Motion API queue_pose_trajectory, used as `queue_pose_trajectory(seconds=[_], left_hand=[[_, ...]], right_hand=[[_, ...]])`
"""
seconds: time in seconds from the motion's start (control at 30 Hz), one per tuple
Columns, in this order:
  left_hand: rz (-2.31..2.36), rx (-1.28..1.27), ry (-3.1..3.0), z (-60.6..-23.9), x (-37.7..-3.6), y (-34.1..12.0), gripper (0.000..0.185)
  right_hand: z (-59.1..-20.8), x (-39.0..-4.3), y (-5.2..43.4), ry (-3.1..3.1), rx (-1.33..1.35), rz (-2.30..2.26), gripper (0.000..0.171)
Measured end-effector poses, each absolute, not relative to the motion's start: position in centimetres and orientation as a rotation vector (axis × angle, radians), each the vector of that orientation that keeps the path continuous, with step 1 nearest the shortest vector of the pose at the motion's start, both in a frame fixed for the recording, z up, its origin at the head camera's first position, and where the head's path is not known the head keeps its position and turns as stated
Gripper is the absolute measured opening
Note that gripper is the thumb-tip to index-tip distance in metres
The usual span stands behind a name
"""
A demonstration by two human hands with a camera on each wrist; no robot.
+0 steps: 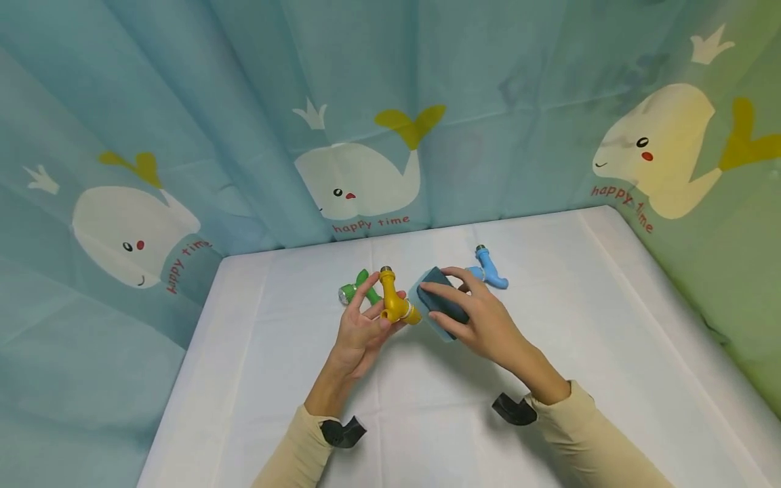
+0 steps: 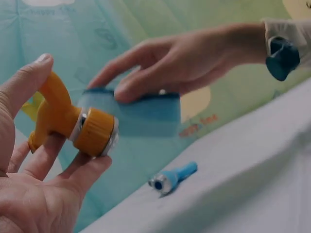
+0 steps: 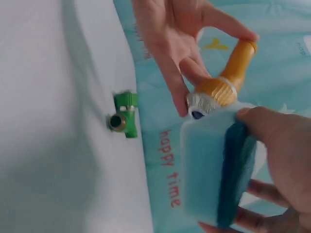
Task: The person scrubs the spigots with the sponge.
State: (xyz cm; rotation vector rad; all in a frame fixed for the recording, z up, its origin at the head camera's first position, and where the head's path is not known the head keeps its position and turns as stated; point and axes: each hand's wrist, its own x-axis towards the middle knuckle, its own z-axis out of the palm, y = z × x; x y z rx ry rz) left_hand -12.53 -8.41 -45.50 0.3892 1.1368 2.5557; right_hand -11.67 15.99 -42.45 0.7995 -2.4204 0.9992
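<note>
- The left hand [image 1: 360, 332] is holding a yellow tap [image 1: 393, 301] above the white table [image 1: 274, 379], with the thumb and fingers curling around its body and pinching it.
- The yellow tap is pointing its threaded metal end [image 3: 200, 103] toward the sponge [image 1: 439, 303]; that end is sitting right against the sponge's light blue face.
- The right hand [image 1: 482, 318] is gripping the sponge, a blue block with a dark scouring side, with the fingers lying across the dark side and the thumb underneath.
- A green tap [image 1: 354, 290] is lying on the table just behind the yellow tap, on its left side.
- A blue tap [image 1: 490, 269] is lying on the table behind the sponge, well apart from the yellow tap.
- A whale-print curtain [image 1: 366, 135] is hanging behind the table, beyond the yellow tap.
</note>
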Motion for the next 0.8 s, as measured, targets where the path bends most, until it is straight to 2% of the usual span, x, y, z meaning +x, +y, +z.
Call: queue_pose_trajectory(seconds=[0.2, 0.3, 0.63, 0.8], left_hand=[[2.555, 0.418, 1.105, -45.2, -12.7, -8.6, 0.104], [2.548, 0.405, 1.069, -45.2, -12.7, -8.6, 0.11], [2.588, 0.203, 1.028, -46.0, -12.9, -8.4, 0.121], [2.554, 0.168, 1.165, -46.4, -13.0, -8.4, 0.09]], right_hand=[[-41.8, -11.8, 16.0, -2.413, 0.877, 0.963, 0.049], [-41.9, -11.9, 16.7, -2.416, 0.826, 0.923, 0.047], [-42.6, -11.9, 18.3, -2.424, 0.746, 1.001, 0.048], [-42.8, -11.8, 18.5, -2.431, 0.733, 1.016, 0.049]])
